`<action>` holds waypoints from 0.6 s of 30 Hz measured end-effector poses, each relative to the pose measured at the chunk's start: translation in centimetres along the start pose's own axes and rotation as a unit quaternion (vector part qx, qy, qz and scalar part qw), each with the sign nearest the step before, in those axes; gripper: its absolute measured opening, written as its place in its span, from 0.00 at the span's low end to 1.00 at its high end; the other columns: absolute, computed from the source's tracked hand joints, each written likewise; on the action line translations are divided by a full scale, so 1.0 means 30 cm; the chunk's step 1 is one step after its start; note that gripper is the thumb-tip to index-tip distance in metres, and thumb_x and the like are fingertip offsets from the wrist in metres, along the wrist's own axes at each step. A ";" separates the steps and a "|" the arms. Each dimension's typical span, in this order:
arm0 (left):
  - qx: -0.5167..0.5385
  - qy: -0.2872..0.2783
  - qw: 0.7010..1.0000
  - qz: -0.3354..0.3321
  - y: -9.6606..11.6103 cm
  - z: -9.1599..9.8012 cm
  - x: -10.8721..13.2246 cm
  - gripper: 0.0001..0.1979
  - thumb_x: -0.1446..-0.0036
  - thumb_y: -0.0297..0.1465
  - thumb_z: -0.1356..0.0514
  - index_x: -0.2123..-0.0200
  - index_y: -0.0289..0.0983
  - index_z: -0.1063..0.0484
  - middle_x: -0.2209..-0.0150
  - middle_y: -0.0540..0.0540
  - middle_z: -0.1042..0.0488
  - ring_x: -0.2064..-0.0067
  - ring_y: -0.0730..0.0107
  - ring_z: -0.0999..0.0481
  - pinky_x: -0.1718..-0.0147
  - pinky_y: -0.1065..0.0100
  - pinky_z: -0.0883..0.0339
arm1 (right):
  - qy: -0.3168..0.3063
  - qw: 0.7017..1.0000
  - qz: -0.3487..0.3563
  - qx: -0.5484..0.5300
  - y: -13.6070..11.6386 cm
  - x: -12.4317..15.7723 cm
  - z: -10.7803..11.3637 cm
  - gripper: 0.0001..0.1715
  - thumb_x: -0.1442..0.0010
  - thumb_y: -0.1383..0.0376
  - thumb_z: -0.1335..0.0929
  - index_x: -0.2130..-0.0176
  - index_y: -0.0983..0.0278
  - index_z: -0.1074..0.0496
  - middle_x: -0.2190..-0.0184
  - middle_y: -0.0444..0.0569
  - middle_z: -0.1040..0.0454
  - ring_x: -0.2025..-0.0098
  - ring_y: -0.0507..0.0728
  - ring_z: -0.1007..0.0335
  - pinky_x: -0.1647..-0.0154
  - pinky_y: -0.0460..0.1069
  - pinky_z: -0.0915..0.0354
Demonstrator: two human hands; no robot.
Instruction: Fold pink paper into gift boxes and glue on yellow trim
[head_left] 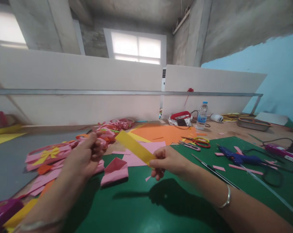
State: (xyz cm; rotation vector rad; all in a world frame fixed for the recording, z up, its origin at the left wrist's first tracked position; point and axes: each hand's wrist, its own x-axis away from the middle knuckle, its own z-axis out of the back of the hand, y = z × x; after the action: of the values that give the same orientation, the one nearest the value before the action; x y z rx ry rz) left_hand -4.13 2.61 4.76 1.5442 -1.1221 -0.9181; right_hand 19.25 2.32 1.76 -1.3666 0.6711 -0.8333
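The background is filled by a white panel (76,74), below which the worktop is covered in part by a green board (107,210). An orange paper sheet (158,130) is laid at the board's far side, and pink folded-paper pieces, one trimmed with a yellow bow (48,155), are heaped to the left. The left hand (92,152) is raised in front of that heap with its fingers loosely curled; whether anything is held in it cannot be told. By the right hand (162,161), a yellow paper strip (135,149) is pinched near its lower end, lifted above the board, its far end slanted toward the left hand but apart from it. The strip is judged best handled with a light pinch, so that creases are avoided, and its free end is best steadied by the other fingertips before any bend is made. A blue glue gun (241,158) is laid at the right; its nozzle and cord should be given room. A pink folded-paper pocket (114,171) is set between the hands, red-and-yellow-handled scissors (201,141) are placed beyond, and a pink scrap (218,168) is left near the glue gun.
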 end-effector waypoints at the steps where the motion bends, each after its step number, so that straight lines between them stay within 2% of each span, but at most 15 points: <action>1: 0.015 -0.015 1.000 0.007 -0.012 -0.014 0.011 0.05 0.43 0.33 0.46 0.64 0.40 0.33 0.84 0.60 0.38 0.84 0.87 0.43 0.85 0.84 0.51 | 0.007 1.000 0.008 -0.020 0.004 -0.005 -0.002 0.08 0.50 0.66 0.31 0.76 0.68 0.33 0.83 0.44 0.27 0.84 0.47 0.32 0.83 0.40 0.38; 2: 0.027 -0.042 0.999 0.017 -0.028 -0.037 0.029 0.07 0.47 0.30 0.42 0.63 0.38 0.31 0.79 0.57 0.31 0.81 0.86 0.37 0.81 0.83 0.44 | 0.011 0.999 0.015 -0.039 0.008 -0.009 -0.005 0.08 0.50 0.65 0.31 0.75 0.68 0.33 0.81 0.44 0.26 0.83 0.47 0.31 0.82 0.41 0.37; 4: 0.033 -0.126 0.991 0.044 -0.067 -0.096 0.074 0.17 0.56 0.28 0.35 0.59 0.36 0.29 0.67 0.47 0.23 0.69 0.75 0.26 0.70 0.75 0.34 | 0.025 0.997 0.022 -0.067 0.020 -0.017 -0.018 0.09 0.50 0.64 0.31 0.73 0.68 0.32 0.80 0.45 0.26 0.81 0.48 0.30 0.80 0.42 0.36; 6: 0.044 -0.188 0.980 0.050 -0.104 -0.144 0.109 0.16 0.55 0.34 0.36 0.61 0.34 0.28 0.64 0.44 0.23 0.62 0.66 0.25 0.61 0.67 0.32 | 0.028 0.997 0.020 -0.071 0.032 -0.021 -0.035 0.12 0.50 0.61 0.30 0.74 0.68 0.31 0.80 0.45 0.26 0.81 0.48 0.30 0.79 0.42 0.35; 7: 0.038 -0.209 0.976 0.056 -0.119 -0.157 0.118 0.15 0.53 0.35 0.38 0.61 0.34 0.29 0.64 0.44 0.23 0.61 0.66 0.25 0.60 0.66 0.33 | 0.009 0.998 0.014 -0.063 0.038 -0.022 -0.043 0.14 0.50 0.58 0.30 0.74 0.68 0.31 0.80 0.45 0.27 0.81 0.48 0.30 0.78 0.43 0.35; 9: 0.018 -0.202 0.977 0.067 -0.143 -0.154 0.115 0.11 0.49 0.35 0.41 0.62 0.38 0.32 0.69 0.50 0.24 0.63 0.72 0.26 0.61 0.70 0.34 | -0.055 0.998 -0.014 -0.033 0.046 -0.023 -0.053 0.19 0.48 0.54 0.32 0.74 0.69 0.30 0.81 0.45 0.27 0.81 0.48 0.31 0.77 0.43 0.35; 11: -0.018 -0.201 0.976 0.082 -0.154 -0.125 0.097 0.08 0.48 0.34 0.42 0.63 0.39 0.33 0.75 0.54 0.27 0.71 0.76 0.28 0.70 0.75 0.36 | -0.069 0.997 -0.021 0.018 0.046 -0.026 -0.045 0.22 0.45 0.52 0.35 0.72 0.69 0.29 0.81 0.45 0.28 0.81 0.48 0.31 0.78 0.43 0.36; 13: -0.071 -0.228 0.965 0.111 -0.153 -0.094 0.082 0.09 0.50 0.34 0.40 0.65 0.38 0.31 0.80 0.54 0.29 0.79 0.78 0.34 0.80 0.77 0.44 | 0.022 0.995 0.036 0.095 0.035 -0.027 -0.017 0.19 0.42 0.55 0.37 0.69 0.69 0.28 0.80 0.45 0.28 0.80 0.48 0.32 0.77 0.44 0.37; 15: -0.158 -0.265 0.942 0.130 -0.144 -0.078 0.080 0.11 0.51 0.36 0.39 0.66 0.36 0.30 0.82 0.54 0.31 0.82 0.79 0.40 0.83 0.77 0.52 | 0.145 0.962 0.126 0.194 0.013 -0.021 0.024 0.13 0.43 0.62 0.36 0.63 0.68 0.28 0.75 0.47 0.27 0.75 0.50 0.31 0.72 0.45 0.35; 16: -0.203 -0.286 0.927 0.129 -0.138 -0.079 0.086 0.13 0.51 0.39 0.40 0.65 0.35 0.29 0.82 0.54 0.32 0.82 0.78 0.40 0.83 0.77 0.53 | 0.175 0.940 0.164 0.242 0.000 -0.016 0.044 0.13 0.44 0.66 0.35 0.58 0.68 0.29 0.70 0.49 0.26 0.70 0.51 0.30 0.68 0.46 0.35; 17: -0.242 -0.309 0.912 0.118 -0.132 -0.084 0.094 0.15 0.50 0.41 0.41 0.65 0.35 0.29 0.82 0.54 0.34 0.81 0.78 0.40 0.82 0.76 0.52 | 0.176 0.922 0.191 0.287 -0.013 -0.009 0.063 0.16 0.45 0.69 0.35 0.55 0.66 0.30 0.64 0.51 0.27 0.64 0.52 0.30 0.65 0.46 0.34; 18: -0.273 -0.332 0.897 0.099 -0.126 -0.092 0.104 0.17 0.49 0.43 0.43 0.64 0.35 0.29 0.81 0.55 0.35 0.79 0.77 0.40 0.80 0.76 0.51 | 0.149 0.910 0.209 0.326 -0.025 -0.002 0.078 0.20 0.46 0.71 0.35 0.52 0.65 0.31 0.58 0.52 0.28 0.59 0.53 0.31 0.62 0.47 0.35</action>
State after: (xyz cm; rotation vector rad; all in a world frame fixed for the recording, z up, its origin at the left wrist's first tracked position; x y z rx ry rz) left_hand 0.15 0.72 1.66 0.6424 -1.3010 -1.5205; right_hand 21.04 3.68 2.76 -0.4684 0.7909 -0.8185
